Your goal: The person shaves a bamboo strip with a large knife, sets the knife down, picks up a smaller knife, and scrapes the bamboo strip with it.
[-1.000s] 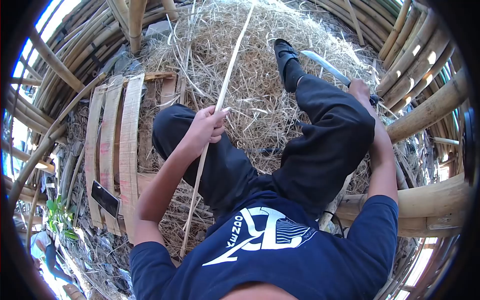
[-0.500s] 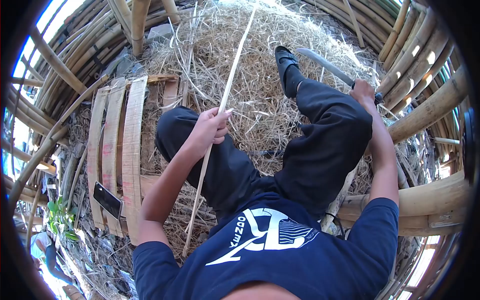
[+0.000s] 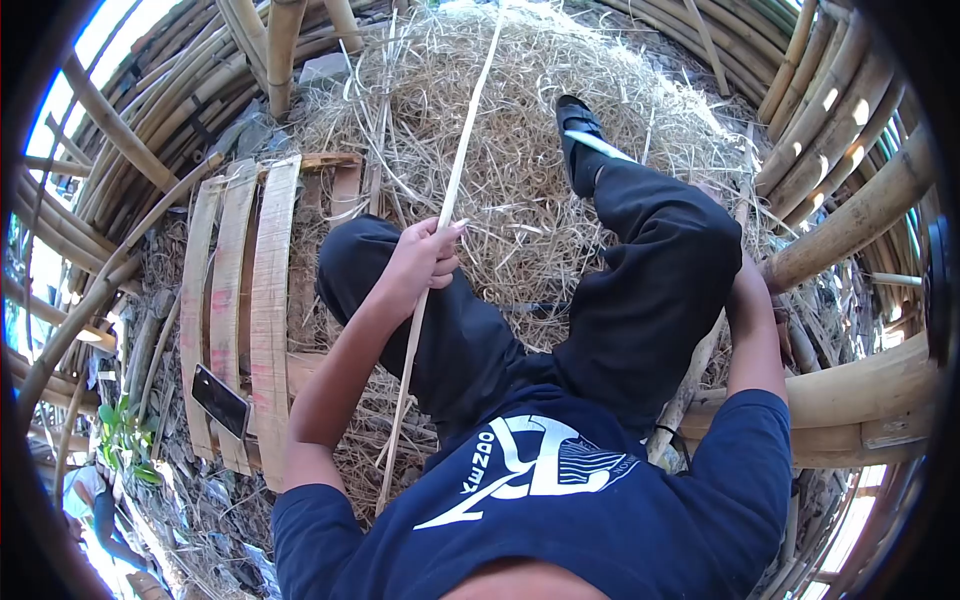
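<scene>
My left hand [image 3: 424,262] is closed around a long pale bamboo strip [image 3: 462,150], which runs from the top of the view down past my left knee to beside my shirt. My right forearm reaches down behind my right knee, and a small blurred part of my right hand [image 3: 708,192] shows beyond the knee, its fingers not clear. A bright knife blade [image 3: 604,147] crosses over the shoe [image 3: 577,117] on my right foot; its handle is hidden behind my leg.
Shavings [image 3: 500,215] cover the ground between and beyond my legs. A slatted wooden pallet [image 3: 268,330] with a phone [image 3: 221,400] on it lies at the left. Thick bamboo poles [image 3: 850,215] stand at the right. Another person [image 3: 95,500] is partly visible at the lower left.
The knife has swung from beyond my shoe to across it, nearer my leg. My right hand has dropped mostly out of sight behind the knee. My left hand has barely moved.
</scene>
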A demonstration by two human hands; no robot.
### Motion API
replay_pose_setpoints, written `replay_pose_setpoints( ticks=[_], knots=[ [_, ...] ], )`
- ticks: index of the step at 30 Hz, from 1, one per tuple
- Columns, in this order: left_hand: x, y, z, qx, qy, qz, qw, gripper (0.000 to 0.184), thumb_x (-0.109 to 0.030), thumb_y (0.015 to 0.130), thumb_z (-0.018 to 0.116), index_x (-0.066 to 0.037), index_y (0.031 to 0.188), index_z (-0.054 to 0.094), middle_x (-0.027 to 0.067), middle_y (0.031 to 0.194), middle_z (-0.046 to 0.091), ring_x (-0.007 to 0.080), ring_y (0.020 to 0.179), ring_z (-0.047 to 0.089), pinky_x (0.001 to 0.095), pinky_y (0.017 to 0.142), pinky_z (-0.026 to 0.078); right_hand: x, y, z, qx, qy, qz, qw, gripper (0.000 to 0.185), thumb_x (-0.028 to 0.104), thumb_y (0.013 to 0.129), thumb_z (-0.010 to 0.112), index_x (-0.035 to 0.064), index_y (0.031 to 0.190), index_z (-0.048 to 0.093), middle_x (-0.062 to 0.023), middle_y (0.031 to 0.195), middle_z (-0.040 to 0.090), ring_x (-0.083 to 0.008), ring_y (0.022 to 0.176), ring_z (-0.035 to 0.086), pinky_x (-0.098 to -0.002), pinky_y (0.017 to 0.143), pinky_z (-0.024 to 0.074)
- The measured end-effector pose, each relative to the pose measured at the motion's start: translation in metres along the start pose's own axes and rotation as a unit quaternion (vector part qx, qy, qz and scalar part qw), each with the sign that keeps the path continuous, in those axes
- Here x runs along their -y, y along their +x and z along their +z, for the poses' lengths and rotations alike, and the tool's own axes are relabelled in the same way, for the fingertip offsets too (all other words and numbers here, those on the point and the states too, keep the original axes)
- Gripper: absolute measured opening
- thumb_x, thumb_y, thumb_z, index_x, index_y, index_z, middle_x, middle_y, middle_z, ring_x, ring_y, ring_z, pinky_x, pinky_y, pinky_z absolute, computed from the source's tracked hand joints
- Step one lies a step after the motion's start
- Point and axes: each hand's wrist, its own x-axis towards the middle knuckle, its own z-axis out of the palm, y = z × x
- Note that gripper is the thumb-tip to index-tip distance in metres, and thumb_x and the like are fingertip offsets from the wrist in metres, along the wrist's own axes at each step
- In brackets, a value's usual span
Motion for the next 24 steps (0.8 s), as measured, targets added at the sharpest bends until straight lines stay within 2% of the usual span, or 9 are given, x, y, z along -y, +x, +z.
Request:
replay_pose_setpoints(
  ticks=[7, 9, 11, 14, 16, 18, 19, 24],
  knots=[
    [-0.004, -0.003, -0.002, -0.005, 0.011, -0.004, 1.0, 0.016, -0.019, 0.096, 0.054, -0.01, 0.085, 0.046, -0.0081, 0.061, 0.031, -0.0003, 0.043, 0.026, 0.0172, 0.036, 0.019, 0.003, 0.007, 0.013, 0.012, 0.028, 0.004, 1.0, 0.035, 0.029, 0.073, 0.063, 0.0046, 0.096, 0.069, -0.0219, 0.103, 0.066, -0.0362, 0.099, 0.064, -0.0455, 0.084, 0.0504],
    [-0.002, -0.002, 0.0, -0.007, 0.008, -0.007, 1.0, 0.016, -0.018, 0.096, 0.052, -0.01, 0.085, 0.045, -0.0077, 0.061, 0.031, -0.0006, 0.042, 0.025, 0.0161, 0.034, 0.019, 0.008, 0.011, 0.008, -0.002, -0.013, 0.03, 0.999, 0.035, 0.029, 0.073, 0.064, 0.0053, 0.098, 0.069, -0.0207, 0.103, 0.066, -0.0359, 0.1, 0.063, -0.0448, 0.085, 0.0507],
    [-0.001, -0.002, -0.001, -0.01, -0.005, -0.005, 1.0, 0.016, -0.018, 0.096, 0.052, -0.011, 0.084, 0.044, -0.0077, 0.061, 0.031, -0.0007, 0.042, 0.026, 0.016, 0.034, 0.019, 0.019, 0.011, -0.009, 0.039, -0.112, -0.006, 0.993, 0.034, 0.028, 0.074, 0.064, 0.0066, 0.101, 0.068, -0.0193, 0.104, 0.066, -0.0352, 0.101, 0.063, -0.0437, 0.087, 0.0512],
    [-0.001, -0.001, -0.003, -0.008, -0.001, -0.001, 1.0, 0.017, -0.018, 0.096, 0.052, -0.012, 0.084, 0.043, -0.0077, 0.061, 0.031, -0.0008, 0.042, 0.026, 0.0159, 0.034, 0.019, 0.02, 0.02, 0.005, -0.017, -0.039, 0.001, 0.999, 0.036, 0.028, 0.075, 0.066, 0.0075, 0.105, 0.067, -0.0178, 0.107, 0.066, -0.0346, 0.103, 0.063, -0.0432, 0.089, 0.0512],
    [-0.003, 0.0, -0.001, -0.011, -0.003, 0.001, 1.0, 0.016, -0.018, 0.096, 0.052, -0.012, 0.084, 0.044, -0.0076, 0.061, 0.031, -0.0008, 0.042, 0.026, 0.0158, 0.034, 0.019, 0.016, 0.03, 0.019, -0.026, -0.036, 0.023, 0.999, 0.038, 0.028, 0.075, 0.066, 0.0075, 0.107, 0.067, -0.0169, 0.109, 0.066, -0.0337, 0.105, 0.062, -0.0433, 0.089, 0.0511],
    [-0.001, -0.001, 0.0, -0.017, -0.006, 0.001, 1.0, 0.016, -0.018, 0.096, 0.052, -0.011, 0.085, 0.044, -0.0076, 0.061, 0.031, -0.0008, 0.042, 0.026, 0.0158, 0.034, 0.019, -0.001, 0.058, 0.036, 0.026, -0.148, 0.0, 0.989, 0.036, 0.025, 0.076, 0.063, 0.007, 0.107, 0.067, -0.0168, 0.111, 0.065, -0.0334, 0.105, 0.063, -0.0436, 0.089, 0.0512],
    [-0.001, 0.0, -0.001, -0.013, -0.006, -0.001, 1.0, 0.015, -0.017, 0.096, 0.052, -0.011, 0.085, 0.045, -0.0075, 0.061, 0.032, -0.0007, 0.042, 0.026, 0.0158, 0.034, 0.019, 0.022, 0.039, 0.011, 0.058, -0.187, -0.028, 0.98, 0.032, 0.021, 0.076, 0.059, 0.006, 0.104, 0.067, -0.0174, 0.108, 0.066, -0.0329, 0.102, 0.064, -0.0429, 0.089, 0.0514],
    [-0.002, -0.001, 0.0, -0.015, -0.009, -0.004, 1.0, 0.014, -0.016, 0.096, 0.053, -0.01, 0.085, 0.046, -0.007, 0.061, 0.032, -0.0002, 0.042, 0.026, 0.0163, 0.034, 0.019, 0.034, 0.034, 0.004, -0.007, -0.091, -0.053, 0.994, 0.028, 0.023, 0.075, 0.062, 0.0052, 0.096, 0.068, -0.0172, 0.104, 0.067, -0.0316, 0.098, 0.065, -0.0409, 0.087, 0.0522]
  ],
)
